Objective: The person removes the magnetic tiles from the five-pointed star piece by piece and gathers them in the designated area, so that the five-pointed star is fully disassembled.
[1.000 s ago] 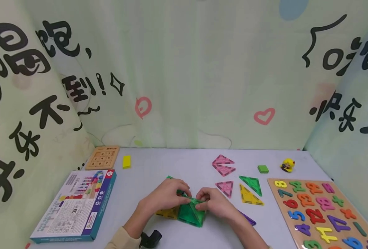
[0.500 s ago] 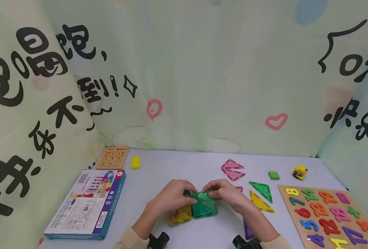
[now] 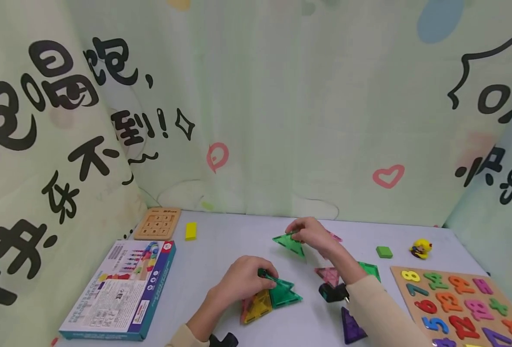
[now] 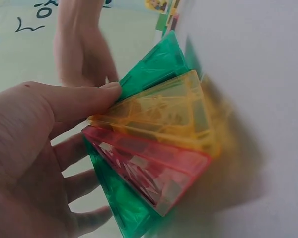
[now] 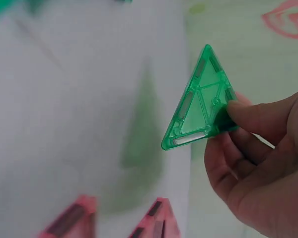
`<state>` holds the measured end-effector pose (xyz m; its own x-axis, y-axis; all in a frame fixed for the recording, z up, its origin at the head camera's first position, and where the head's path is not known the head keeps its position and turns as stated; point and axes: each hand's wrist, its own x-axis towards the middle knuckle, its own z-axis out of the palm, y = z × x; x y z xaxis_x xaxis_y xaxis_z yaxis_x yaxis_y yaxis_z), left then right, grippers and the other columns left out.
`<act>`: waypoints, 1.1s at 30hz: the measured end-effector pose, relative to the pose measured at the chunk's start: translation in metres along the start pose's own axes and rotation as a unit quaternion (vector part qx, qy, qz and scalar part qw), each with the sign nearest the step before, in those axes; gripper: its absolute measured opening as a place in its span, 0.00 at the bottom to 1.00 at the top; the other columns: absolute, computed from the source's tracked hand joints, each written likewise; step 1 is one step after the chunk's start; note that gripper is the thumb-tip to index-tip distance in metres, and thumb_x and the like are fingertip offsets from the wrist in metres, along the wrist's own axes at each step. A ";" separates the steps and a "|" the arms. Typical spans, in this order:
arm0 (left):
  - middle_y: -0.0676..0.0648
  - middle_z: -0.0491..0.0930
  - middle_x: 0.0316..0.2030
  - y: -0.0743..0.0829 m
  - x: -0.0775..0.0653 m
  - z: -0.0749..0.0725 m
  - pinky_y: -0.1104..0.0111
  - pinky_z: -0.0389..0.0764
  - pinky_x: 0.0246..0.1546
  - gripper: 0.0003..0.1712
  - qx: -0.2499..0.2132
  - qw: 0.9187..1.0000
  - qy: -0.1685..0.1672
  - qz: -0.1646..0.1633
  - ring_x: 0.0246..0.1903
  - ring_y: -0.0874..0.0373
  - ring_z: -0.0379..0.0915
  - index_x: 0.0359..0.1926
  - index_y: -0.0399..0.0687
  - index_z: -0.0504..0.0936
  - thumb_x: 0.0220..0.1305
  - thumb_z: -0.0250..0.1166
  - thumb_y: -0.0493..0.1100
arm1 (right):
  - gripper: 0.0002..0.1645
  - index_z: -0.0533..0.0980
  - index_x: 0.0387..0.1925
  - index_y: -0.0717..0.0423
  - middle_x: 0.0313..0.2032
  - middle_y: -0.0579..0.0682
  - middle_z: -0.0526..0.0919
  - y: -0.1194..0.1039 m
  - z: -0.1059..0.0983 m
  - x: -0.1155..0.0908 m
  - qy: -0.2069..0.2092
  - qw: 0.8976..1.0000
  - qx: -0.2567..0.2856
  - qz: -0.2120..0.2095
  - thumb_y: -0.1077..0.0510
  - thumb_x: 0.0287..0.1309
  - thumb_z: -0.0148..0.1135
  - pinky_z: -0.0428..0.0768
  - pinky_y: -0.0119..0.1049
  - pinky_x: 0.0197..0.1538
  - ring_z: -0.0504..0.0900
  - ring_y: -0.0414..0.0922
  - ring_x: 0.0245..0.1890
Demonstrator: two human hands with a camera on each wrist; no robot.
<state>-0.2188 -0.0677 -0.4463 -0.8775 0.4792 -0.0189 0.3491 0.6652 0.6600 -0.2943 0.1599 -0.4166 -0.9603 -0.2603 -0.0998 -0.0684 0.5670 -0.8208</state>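
Observation:
My left hand [image 3: 249,274] grips a fan-shaped assembly of translucent magnetic triangle tiles close over the table. In the left wrist view, its yellow tile [image 4: 164,111] and red tile [image 4: 149,166] stand side by side, with green tiles [image 4: 156,64] on both outer sides. The thumb rests near the tip where the tiles meet. Farther back, my right hand [image 3: 314,233] pinches a single green triangle tile [image 5: 201,106] by one corner, apart from the assembly. Its ribs and dark edge magnets show in the right wrist view.
Pink tiles [image 3: 327,275], another green tile [image 3: 370,271] and a purple tile [image 3: 352,326] lie near the right forearm. A letter board [image 3: 451,301], green block [image 3: 384,252] and toy figure [image 3: 420,248] are right. Left are a box [image 3: 117,289], number board [image 3: 157,224] and yellow block [image 3: 190,231].
My right hand has left the assembly and moved back with one green tile. The left hand keeps its grip on the assembly, whose green part now looks spread into points.

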 end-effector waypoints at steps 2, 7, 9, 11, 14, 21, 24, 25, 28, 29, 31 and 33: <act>0.67 0.84 0.33 0.001 0.001 0.002 0.69 0.75 0.47 0.02 0.006 1.000 -0.001 0.012 0.36 0.70 0.73 0.33 0.67 0.87 0.58 0.73 0.51 | 0.13 0.82 0.44 0.63 0.44 0.57 0.83 0.001 0.000 0.017 0.007 0.999 -0.038 0.001 0.68 0.62 0.54 0.77 0.35 0.43 0.75 0.46 0.40; 0.68 0.84 0.32 0.005 0.003 0.008 0.70 0.75 0.47 0.02 0.003 0.999 -0.002 0.038 0.36 0.72 0.73 0.34 0.66 0.88 0.58 0.73 0.50 | 0.14 0.84 0.42 0.63 0.46 0.58 0.83 0.006 0.000 0.040 0.010 0.996 -0.090 0.016 0.70 0.59 0.54 0.72 0.31 0.38 0.73 0.46 0.40; 0.67 0.84 0.32 0.006 0.004 0.009 0.71 0.76 0.46 0.02 -0.006 0.999 0.000 0.035 0.36 0.71 0.73 0.33 0.65 0.88 0.58 0.73 0.49 | 0.15 0.84 0.41 0.64 0.47 0.58 0.83 0.007 -0.001 0.043 0.005 0.995 -0.096 0.013 0.70 0.58 0.53 0.71 0.31 0.37 0.73 0.46 0.39; 0.66 0.84 0.33 0.008 0.004 0.011 0.70 0.76 0.45 0.02 -0.015 0.999 -0.001 0.031 0.36 0.71 0.73 0.33 0.65 0.88 0.58 0.73 0.49 | 0.15 0.84 0.41 0.64 0.47 0.59 0.83 0.010 -0.002 0.044 0.005 0.994 -0.105 0.008 0.70 0.57 0.53 0.70 0.31 0.37 0.72 0.46 0.39; 0.65 0.84 0.34 0.009 0.005 0.013 0.70 0.77 0.45 0.02 -0.026 0.999 -0.004 0.030 0.36 0.70 0.73 0.33 0.64 0.88 0.58 0.73 0.48 | 0.15 0.84 0.40 0.64 0.46 0.59 0.82 0.018 -0.004 0.044 0.016 0.993 -0.117 0.010 0.70 0.58 0.52 0.69 0.31 0.37 0.72 0.47 0.39; 0.64 0.84 0.34 0.007 0.005 0.017 0.70 0.77 0.44 0.01 -0.049 0.998 -0.018 0.022 0.36 0.69 0.73 0.33 0.61 0.88 0.59 0.73 0.48 | 0.20 0.82 0.49 0.65 0.50 0.62 0.82 0.032 -0.001 0.037 0.052 0.991 -0.125 -0.010 0.70 0.57 0.52 0.78 0.42 0.49 0.76 0.52 0.46; 0.63 0.84 0.34 0.005 0.003 0.017 0.71 0.76 0.43 0.02 -0.059 0.998 -0.020 0.024 0.36 0.68 0.73 0.33 0.59 0.88 0.59 0.72 0.48 | 0.18 0.81 0.51 0.64 0.51 0.62 0.82 0.026 0.000 0.023 0.060 0.992 -0.106 -0.030 0.69 0.60 0.55 0.79 0.46 0.53 0.78 0.52 0.48; 0.63 0.84 0.34 0.005 0.002 0.016 0.71 0.76 0.42 0.02 -0.063 0.998 -0.020 0.024 0.36 0.68 0.73 0.33 0.59 0.88 0.59 0.72 0.48 | 0.17 0.81 0.50 0.64 0.51 0.62 0.83 0.023 -0.001 0.016 0.055 0.993 -0.098 -0.039 0.68 0.61 0.56 0.79 0.46 0.53 0.78 0.51 0.48; 0.62 0.83 0.33 0.001 0.002 0.013 0.70 0.77 0.42 0.03 -0.070 0.997 -0.017 0.025 0.35 0.66 0.73 0.33 0.58 0.88 0.60 0.72 0.49 | 0.13 0.82 0.48 0.62 0.46 0.59 0.85 0.014 0.001 -0.015 0.029 0.994 -0.086 -0.066 0.65 0.63 0.59 0.81 0.41 0.48 0.80 0.48 0.44; 0.62 0.83 0.33 0.000 0.001 0.012 0.70 0.77 0.42 0.03 -0.071 0.997 -0.017 0.024 0.36 0.66 0.73 0.34 0.58 0.88 0.60 0.71 0.49 | 0.13 0.82 0.48 0.62 0.43 0.57 0.86 0.011 0.003 -0.027 0.019 0.994 -0.084 -0.070 0.64 0.63 0.60 0.81 0.39 0.46 0.80 0.47 0.42; 0.62 0.84 0.34 -0.003 0.000 0.008 0.70 0.77 0.42 0.03 -0.071 0.997 -0.013 0.022 0.36 0.65 0.73 0.34 0.58 0.88 0.61 0.71 0.49 | 0.12 0.82 0.46 0.62 0.38 0.53 0.86 0.007 0.009 -0.050 -0.004 0.994 -0.077 -0.075 0.64 0.63 0.61 0.80 0.35 0.42 0.80 0.44 0.39; 0.61 0.84 0.35 -0.006 -0.002 0.003 0.69 0.79 0.42 0.03 -0.073 0.997 -0.008 0.018 0.38 0.64 0.73 0.34 0.58 0.88 0.61 0.71 0.49 | 0.12 0.82 0.46 0.61 0.35 0.50 0.84 0.003 0.017 -0.069 -0.027 0.995 -0.072 -0.070 0.63 0.61 0.63 0.79 0.33 0.40 0.79 0.43 0.37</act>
<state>-0.2183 -0.0702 -0.4527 -0.8596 0.5110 -0.0035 0.3280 0.5570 0.7630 -0.2238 0.1662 -0.4222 -0.9232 -0.3836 -0.0229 -0.2424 0.6275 -0.7399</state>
